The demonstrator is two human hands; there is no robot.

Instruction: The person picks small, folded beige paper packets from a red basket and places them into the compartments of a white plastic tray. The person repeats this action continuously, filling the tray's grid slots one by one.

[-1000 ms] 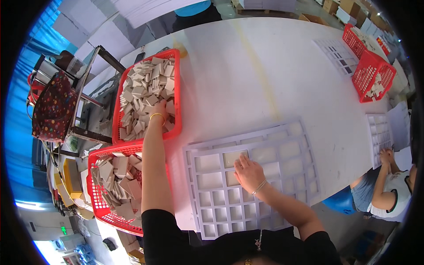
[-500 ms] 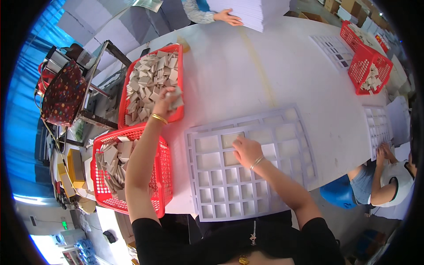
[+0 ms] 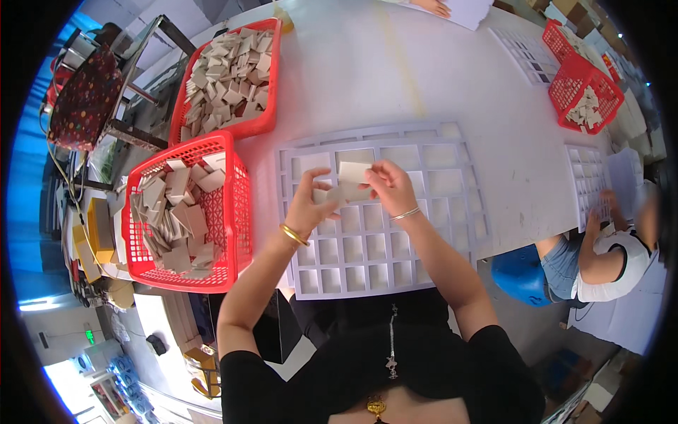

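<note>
Over a white grid frame [image 3: 367,290] with rows of square openings, my two hands are close together. My right hand [image 3: 395,189] pinches a small whitish rectangular board piece [image 3: 354,172] between thumb and fingers. Bent around a pale grey piece [image 3: 328,196], my left hand [image 3: 305,210] holds it just below and left of the other piece. Whether the left hand has more than one piece cannot be made out. The upper middle openings of the frame are partly hidden by the hands. Another similar frame shows beneath, offset at the far and right edges.
To the left stand two red plastic baskets, a near one [image 3: 241,212] and a far one [image 3: 274,85], both filled with loose board pieces. More red baskets [image 3: 565,95] and grid frames [image 3: 583,166] lie at the right, where a person sits. Another person's hand [image 3: 432,7] rests by white sheets.
My left hand has come from the far red basket to the frame with a piece. My right hand has lifted slightly off the frame and now shows a piece. The view has tilted.
</note>
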